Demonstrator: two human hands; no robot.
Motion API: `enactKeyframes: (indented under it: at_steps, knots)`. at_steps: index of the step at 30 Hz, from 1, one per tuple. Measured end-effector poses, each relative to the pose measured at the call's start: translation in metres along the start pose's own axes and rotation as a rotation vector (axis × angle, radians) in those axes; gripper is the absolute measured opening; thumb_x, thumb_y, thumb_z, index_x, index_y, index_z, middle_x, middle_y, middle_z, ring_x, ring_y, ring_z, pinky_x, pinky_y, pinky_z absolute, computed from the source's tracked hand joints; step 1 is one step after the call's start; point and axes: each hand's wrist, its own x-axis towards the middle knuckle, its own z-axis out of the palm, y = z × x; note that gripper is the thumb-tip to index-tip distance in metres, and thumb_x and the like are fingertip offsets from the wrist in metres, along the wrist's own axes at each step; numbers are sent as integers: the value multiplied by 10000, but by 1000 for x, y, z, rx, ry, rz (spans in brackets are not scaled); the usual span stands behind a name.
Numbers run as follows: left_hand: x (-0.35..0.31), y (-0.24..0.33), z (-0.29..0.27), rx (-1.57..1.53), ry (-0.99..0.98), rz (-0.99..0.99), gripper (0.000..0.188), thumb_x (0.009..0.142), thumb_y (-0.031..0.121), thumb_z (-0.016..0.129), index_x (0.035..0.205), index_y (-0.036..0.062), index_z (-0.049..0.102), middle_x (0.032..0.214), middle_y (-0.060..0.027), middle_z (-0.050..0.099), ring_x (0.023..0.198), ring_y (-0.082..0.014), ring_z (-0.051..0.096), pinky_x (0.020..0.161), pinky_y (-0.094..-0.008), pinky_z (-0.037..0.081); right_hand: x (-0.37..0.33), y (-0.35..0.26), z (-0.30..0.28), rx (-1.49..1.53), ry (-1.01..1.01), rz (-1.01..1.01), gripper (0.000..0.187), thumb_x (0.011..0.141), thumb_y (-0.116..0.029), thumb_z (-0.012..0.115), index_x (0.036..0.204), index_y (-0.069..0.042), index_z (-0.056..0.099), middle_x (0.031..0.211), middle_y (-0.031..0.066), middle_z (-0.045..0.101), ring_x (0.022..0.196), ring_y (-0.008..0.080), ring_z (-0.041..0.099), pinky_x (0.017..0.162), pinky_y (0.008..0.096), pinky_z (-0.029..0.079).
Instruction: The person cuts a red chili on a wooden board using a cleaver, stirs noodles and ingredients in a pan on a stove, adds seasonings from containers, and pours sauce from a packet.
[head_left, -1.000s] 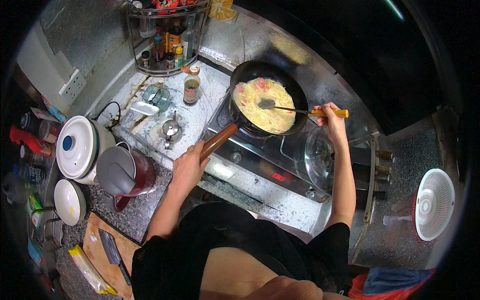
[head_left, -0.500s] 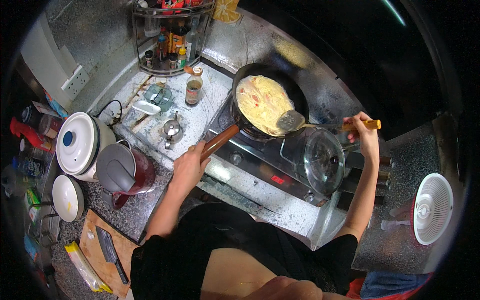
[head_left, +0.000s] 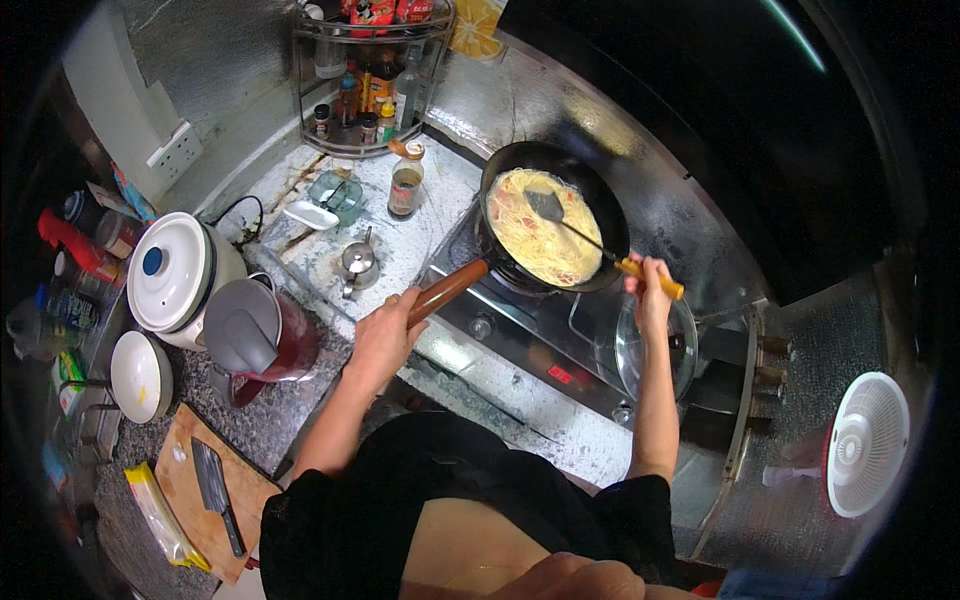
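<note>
A dark wok (head_left: pixel 608 195) sits on the gas stove (head_left: pixel 520 330), filled with pale noodles (head_left: pixel 540 245) in cloudy broth with reddish bits. My left hand (head_left: pixel 385 338) is closed around the wok's wooden handle (head_left: pixel 447 292), which points toward me on the left. My right hand (head_left: pixel 650 287) grips the yellow handle end of a spatula (head_left: pixel 546 206). The spatula's blade rests among the noodles toward the far side of the wok. Behind my right forearm, a glass lid (head_left: pixel 627 350) is partly hidden.
On the left are a white lidded cooker (head_left: pixel 168 270), a red kettle (head_left: pixel 290 340), a bowl (head_left: pixel 140 375) and a cutting board (head_left: pixel 185 480) with a knife (head_left: pixel 212 480). A sauce bottle (head_left: pixel 404 185) and small steel pot (head_left: pixel 358 264) stand beside the stove. A white colander (head_left: pixel 868 445) is at right.
My right hand has moved left with the spatula, whose blade went from the wok's near right side to the noodles' far side. The left hand keeps its hold on the handle.
</note>
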Motion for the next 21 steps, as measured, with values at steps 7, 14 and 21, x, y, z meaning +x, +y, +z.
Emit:
enactKeyframes:
  at_steps: [7, 14, 21]
  knots:
    - [-3, 10, -1, 1, 22, -33, 436, 743, 160, 644, 1136, 73, 476, 909, -170, 576, 829, -353, 572, 697, -418, 452, -45, -26, -41, -99, 49, 98, 180, 885, -196, 500, 808, -34, 517, 910, 125, 624, 468, 89, 526, 442, 205, 440]
    - [-37, 9, -1, -109, 427, -24, 568, 711, 197, 693, 1187, 46, 421, 1103, -171, 421, 1036, -345, 431, 867, -405, 381, -61, -96, -26, -478, -110, -129, 177, 887, -176, 505, 784, -36, 537, 893, 67, 624, 513, 48, 467, 445, 187, 387]
    - [-118, -18, 53, -188, 272, -238, 371, 801, 233, 598, 1091, 46, 464, 1081, -169, 442, 1033, -309, 452, 889, -399, 372, -74, -79, -1, -1115, -633, -403, 227, 770, 42, 456, 982, 25, 535, 837, 141, 571, 711, 237, 531, 648, 338, 428]
